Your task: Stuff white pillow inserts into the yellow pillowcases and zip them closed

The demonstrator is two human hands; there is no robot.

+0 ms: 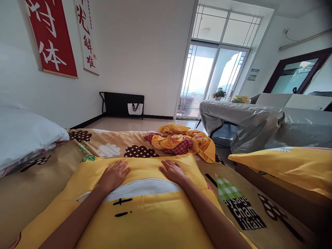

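A yellow pillow (155, 216) in a printed pillowcase lies in front of me on the bed. Between its yellow flaps a white strip (145, 188) shows across the middle, where the case gapes. My left hand (113, 175) rests flat on the far left part of the pillow, fingers stretched out. Flat on the far right part lies my right hand (173, 170), its fingers also extended. Neither hand grips anything. Beyond the pillow is a crumpled heap of yellow and red plaid cloth (178, 140).
Beneath everything is a brown patterned bedsheet (88, 143). A white pillow (28, 133) sits at left, and another yellow pillow (287, 167) at right. A plastic-covered table (241, 112) stands back right. A white bag (135, 109) leans by the far wall.
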